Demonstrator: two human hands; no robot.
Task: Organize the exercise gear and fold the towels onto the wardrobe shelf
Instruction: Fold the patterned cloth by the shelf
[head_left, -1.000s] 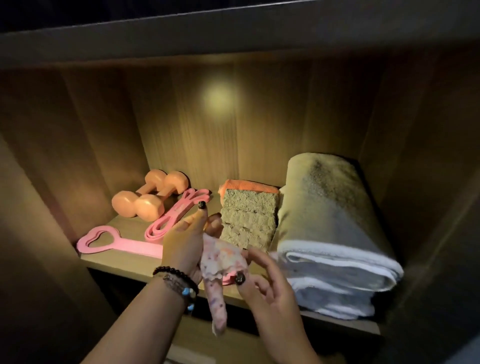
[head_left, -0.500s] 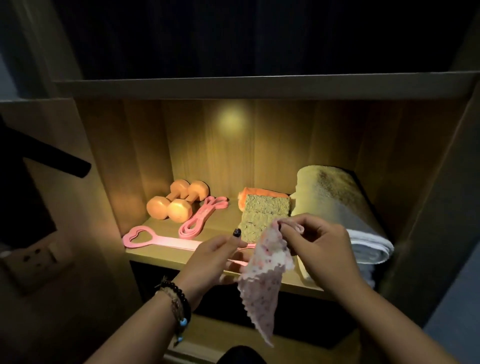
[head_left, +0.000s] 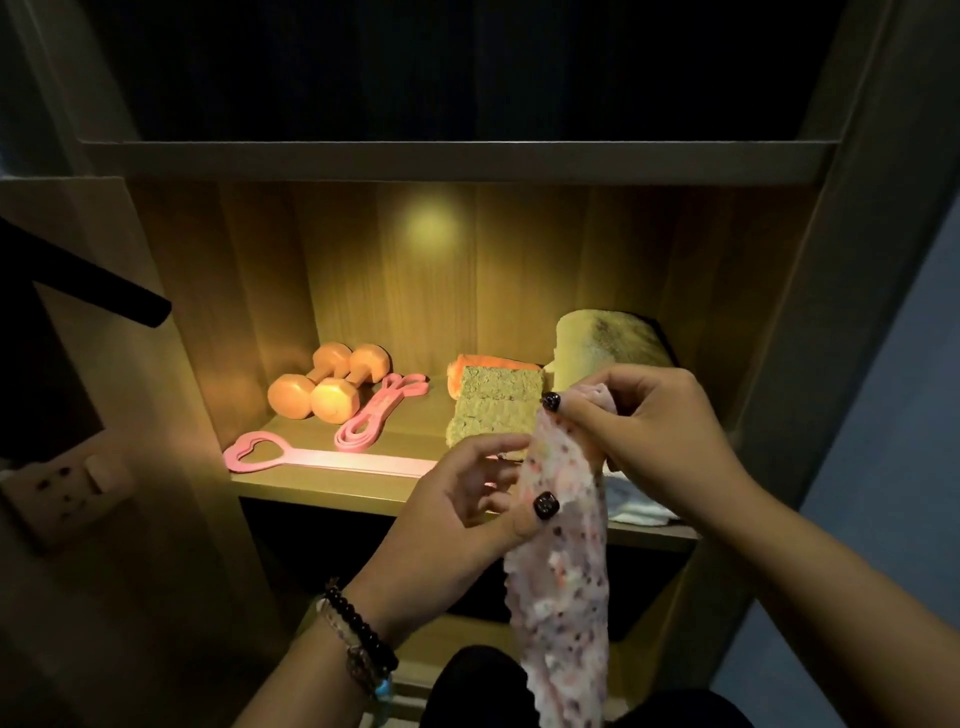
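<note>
A warm spotlight (head_left: 428, 228) glows on the wooden back panel; a wall socket (head_left: 62, 486) sits left.

You have a single wide-angle view, worn on your head and looking forward and slightly down into an open wardrobe, close enough that your left hand (head_left: 470, 499) and right hand (head_left: 660, 431) fill the lower middle of the picture. The lit wardrobe shelf (head_left: 322, 486) sits straight ahead at mid-height, its front edge running across the centre, with a dark compartment above it and another below. With only this one camera, no second view overlaps it, and the wide lens bends the wardrobe's side walls outward.
</note>
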